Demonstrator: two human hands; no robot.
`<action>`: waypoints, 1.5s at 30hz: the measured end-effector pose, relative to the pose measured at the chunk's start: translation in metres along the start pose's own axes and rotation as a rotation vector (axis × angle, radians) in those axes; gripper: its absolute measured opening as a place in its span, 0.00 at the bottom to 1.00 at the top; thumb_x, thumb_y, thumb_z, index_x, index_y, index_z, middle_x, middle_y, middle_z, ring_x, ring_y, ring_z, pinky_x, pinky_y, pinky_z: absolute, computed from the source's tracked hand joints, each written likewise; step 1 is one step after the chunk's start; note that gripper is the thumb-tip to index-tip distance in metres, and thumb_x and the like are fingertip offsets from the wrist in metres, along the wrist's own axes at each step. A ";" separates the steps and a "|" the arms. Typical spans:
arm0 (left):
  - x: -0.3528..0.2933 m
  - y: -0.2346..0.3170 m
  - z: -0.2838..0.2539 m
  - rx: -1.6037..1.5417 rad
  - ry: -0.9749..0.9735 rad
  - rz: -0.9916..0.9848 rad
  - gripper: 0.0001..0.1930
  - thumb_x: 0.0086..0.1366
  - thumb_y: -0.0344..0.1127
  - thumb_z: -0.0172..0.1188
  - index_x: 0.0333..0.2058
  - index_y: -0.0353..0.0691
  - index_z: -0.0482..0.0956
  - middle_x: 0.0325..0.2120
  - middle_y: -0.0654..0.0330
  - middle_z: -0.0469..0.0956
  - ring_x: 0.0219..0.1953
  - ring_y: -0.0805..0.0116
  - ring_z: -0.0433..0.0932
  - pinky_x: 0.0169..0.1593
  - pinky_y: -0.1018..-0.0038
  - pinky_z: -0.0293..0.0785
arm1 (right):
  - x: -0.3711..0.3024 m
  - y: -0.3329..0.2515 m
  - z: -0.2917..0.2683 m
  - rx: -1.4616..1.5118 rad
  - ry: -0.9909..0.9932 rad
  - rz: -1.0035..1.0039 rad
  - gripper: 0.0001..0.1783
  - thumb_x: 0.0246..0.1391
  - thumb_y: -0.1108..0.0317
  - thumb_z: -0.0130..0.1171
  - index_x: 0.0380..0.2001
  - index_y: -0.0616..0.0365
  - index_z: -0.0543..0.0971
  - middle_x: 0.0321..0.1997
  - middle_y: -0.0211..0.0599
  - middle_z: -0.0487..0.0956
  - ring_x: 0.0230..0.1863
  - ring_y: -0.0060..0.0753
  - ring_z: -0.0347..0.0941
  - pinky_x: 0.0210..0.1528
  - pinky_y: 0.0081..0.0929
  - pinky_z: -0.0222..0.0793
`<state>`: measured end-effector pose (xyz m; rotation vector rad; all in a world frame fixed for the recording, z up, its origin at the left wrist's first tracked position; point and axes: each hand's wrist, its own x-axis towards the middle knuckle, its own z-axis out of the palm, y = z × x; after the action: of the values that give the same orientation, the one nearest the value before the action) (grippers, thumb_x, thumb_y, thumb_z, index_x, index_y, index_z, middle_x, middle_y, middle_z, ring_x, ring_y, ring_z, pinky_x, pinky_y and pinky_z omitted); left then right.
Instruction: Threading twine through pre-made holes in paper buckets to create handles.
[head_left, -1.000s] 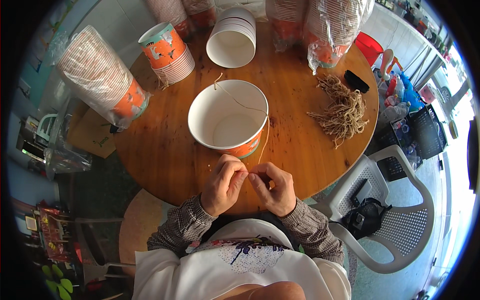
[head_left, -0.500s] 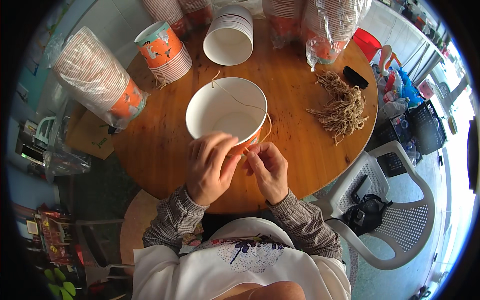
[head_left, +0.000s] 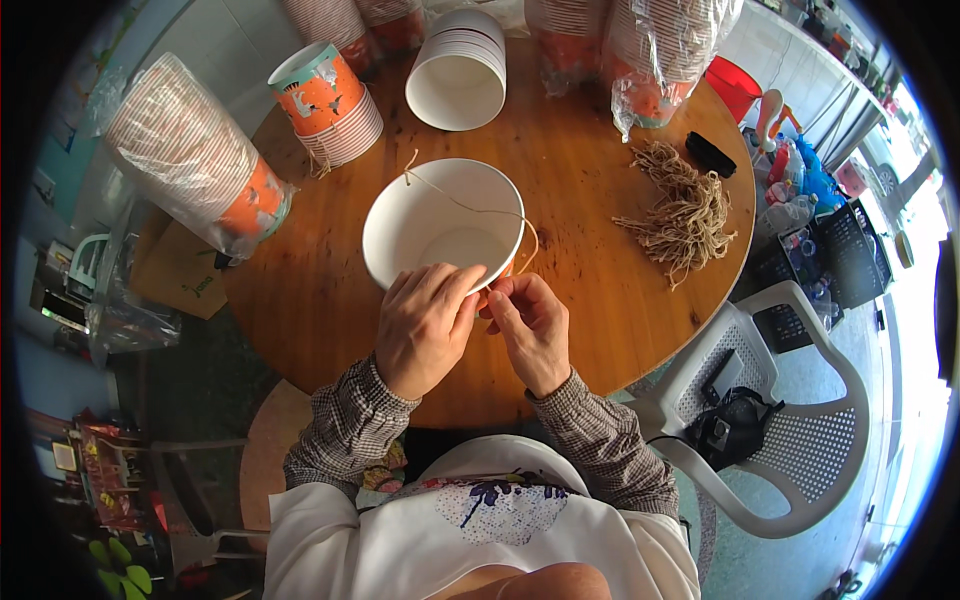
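Note:
A large paper bucket [head_left: 430,222], white inside with an orange outer wall, stands on the table before me, tilted so its mouth faces me. My left hand [head_left: 425,325] grips its near rim, fingers over the edge and thumb near the right hand's fingertips. A thin tan string [head_left: 470,208] is attached at the far rim, crosses the mouth and loops over the right side. My right hand [head_left: 528,325] is closed in a pinch on the string just outside the near right rim. The exact pinch point is partly hidden by the fingers.
A heap of cut strings [head_left: 685,215] lies right on the round wooden table [head_left: 600,330], near a black object [head_left: 711,154]. Stacked buckets [head_left: 322,105], a lying white stack [head_left: 455,85] and plastic-wrapped stacks [head_left: 195,150] line the far side. A grey plastic chair [head_left: 800,430] stands right.
The bucket has shifted slightly left and its mouth has turned a little. Both hands have closed in on the near right rim; the left hand's fingers now lie over the edge.

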<state>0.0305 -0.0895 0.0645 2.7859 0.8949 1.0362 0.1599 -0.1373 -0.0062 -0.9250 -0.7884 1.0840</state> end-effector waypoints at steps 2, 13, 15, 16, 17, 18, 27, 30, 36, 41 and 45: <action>0.002 0.001 0.000 -0.013 -0.008 -0.005 0.14 0.54 0.23 0.62 0.41 0.37 0.77 0.31 0.57 0.76 0.33 0.55 0.76 0.39 0.64 0.70 | 0.001 0.000 0.001 -0.037 0.019 -0.034 0.05 0.59 0.72 0.57 0.36 0.62 0.73 0.31 0.28 0.77 0.32 0.15 0.73 0.34 0.15 0.70; 0.001 -0.006 0.002 -0.096 0.006 -0.056 0.07 0.54 0.24 0.63 0.31 0.36 0.75 0.26 0.57 0.74 0.28 0.56 0.76 0.31 0.66 0.71 | 0.007 -0.019 -0.022 -0.783 0.149 -0.393 0.08 0.52 0.75 0.61 0.36 0.59 0.75 0.30 0.40 0.77 0.28 0.34 0.76 0.30 0.25 0.72; 0.002 -0.003 -0.002 -0.125 -0.018 -0.087 0.08 0.52 0.22 0.64 0.28 0.36 0.73 0.25 0.56 0.72 0.27 0.56 0.75 0.29 0.66 0.70 | 0.019 -0.032 -0.036 -0.912 0.197 -0.599 0.07 0.51 0.77 0.60 0.35 0.59 0.75 0.36 0.42 0.77 0.34 0.43 0.76 0.31 0.31 0.72; 0.002 -0.004 -0.001 -0.129 -0.016 -0.087 0.08 0.52 0.22 0.64 0.28 0.36 0.73 0.25 0.56 0.72 0.27 0.56 0.75 0.29 0.66 0.70 | 0.024 -0.041 -0.032 -0.902 0.207 -0.718 0.07 0.50 0.78 0.60 0.34 0.59 0.75 0.36 0.41 0.77 0.36 0.43 0.76 0.33 0.32 0.72; 0.002 -0.005 -0.002 -0.137 -0.042 -0.094 0.08 0.52 0.24 0.64 0.28 0.37 0.73 0.25 0.58 0.72 0.28 0.56 0.75 0.31 0.65 0.70 | 0.030 -0.052 -0.026 -0.883 0.217 -0.839 0.07 0.49 0.78 0.60 0.34 0.59 0.75 0.37 0.41 0.77 0.38 0.43 0.75 0.35 0.33 0.73; 0.002 -0.007 -0.001 -0.148 -0.067 -0.100 0.09 0.52 0.26 0.65 0.27 0.39 0.72 0.25 0.59 0.72 0.28 0.56 0.75 0.33 0.64 0.70 | 0.038 -0.057 -0.023 -0.867 0.130 -0.911 0.09 0.47 0.76 0.62 0.34 0.57 0.75 0.37 0.38 0.77 0.42 0.43 0.75 0.46 0.37 0.71; 0.008 -0.014 -0.006 -0.433 -0.018 -0.096 0.05 0.59 0.23 0.61 0.31 0.34 0.73 0.26 0.57 0.73 0.28 0.60 0.76 0.31 0.71 0.73 | 0.057 -0.055 -0.011 -0.943 -0.097 -0.780 0.10 0.46 0.69 0.65 0.33 0.54 0.77 0.30 0.29 0.78 0.37 0.36 0.75 0.60 0.42 0.60; 0.009 -0.012 -0.003 -0.499 0.081 -0.237 0.04 0.61 0.24 0.59 0.32 0.34 0.72 0.28 0.57 0.73 0.26 0.61 0.76 0.29 0.72 0.73 | 0.055 -0.054 -0.014 -0.890 -0.225 -0.744 0.10 0.45 0.67 0.67 0.32 0.53 0.78 0.31 0.28 0.78 0.39 0.34 0.75 0.63 0.44 0.56; 0.013 -0.017 0.001 -0.376 0.183 -0.127 0.02 0.64 0.25 0.57 0.34 0.34 0.73 0.29 0.57 0.73 0.29 0.64 0.77 0.32 0.72 0.73 | 0.054 -0.063 -0.014 -0.947 -0.393 -0.695 0.09 0.44 0.67 0.68 0.31 0.51 0.79 0.31 0.26 0.79 0.43 0.30 0.74 0.67 0.47 0.49; -0.003 -0.015 0.014 -0.599 0.257 -0.398 0.06 0.62 0.28 0.60 0.37 0.35 0.75 0.32 0.56 0.78 0.33 0.62 0.78 0.44 0.69 0.73 | 0.050 -0.056 -0.012 -0.901 -0.334 -0.665 0.09 0.45 0.71 0.65 0.32 0.52 0.79 0.26 0.25 0.78 0.39 0.29 0.75 0.66 0.47 0.49; 0.002 -0.018 0.004 -0.267 0.105 -0.136 0.05 0.61 0.30 0.60 0.36 0.41 0.76 0.28 0.62 0.81 0.33 0.66 0.80 0.58 0.65 0.60 | 0.047 -0.048 -0.010 -0.848 -0.243 -0.716 0.09 0.45 0.73 0.64 0.33 0.52 0.78 0.26 0.26 0.77 0.36 0.31 0.75 0.66 0.47 0.51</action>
<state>0.0248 -0.0734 0.0587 2.4379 0.8699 1.1917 0.2003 -0.1036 0.0375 -1.0682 -1.6910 0.1942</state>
